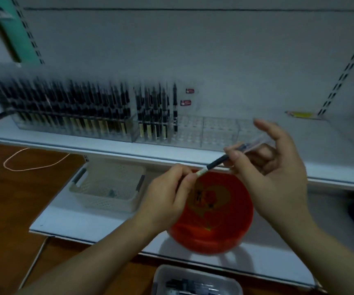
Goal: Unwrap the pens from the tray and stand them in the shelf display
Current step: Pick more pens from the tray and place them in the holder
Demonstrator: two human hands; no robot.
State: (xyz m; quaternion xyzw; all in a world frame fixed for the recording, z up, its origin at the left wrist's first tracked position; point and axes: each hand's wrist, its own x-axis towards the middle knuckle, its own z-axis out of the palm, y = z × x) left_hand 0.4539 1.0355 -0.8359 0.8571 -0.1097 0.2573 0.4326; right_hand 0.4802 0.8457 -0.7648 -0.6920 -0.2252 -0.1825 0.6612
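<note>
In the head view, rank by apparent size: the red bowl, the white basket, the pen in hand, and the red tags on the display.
1. Red bowl, largest
2. White basket, slightly smaller, though it sits farther off, so this is unsure
3. Pen
4. Red tags, smallest

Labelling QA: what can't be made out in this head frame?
- Grey plastic tray of wrapped pens: cut off by the bottom edge.
- Black pens in the clear acrylic display: motion blur, uncountable.
- Black pen between left hand and right hand: wrapper end blurred, right grip unclear.
- Cream mesh basket: contents too small.
</note>
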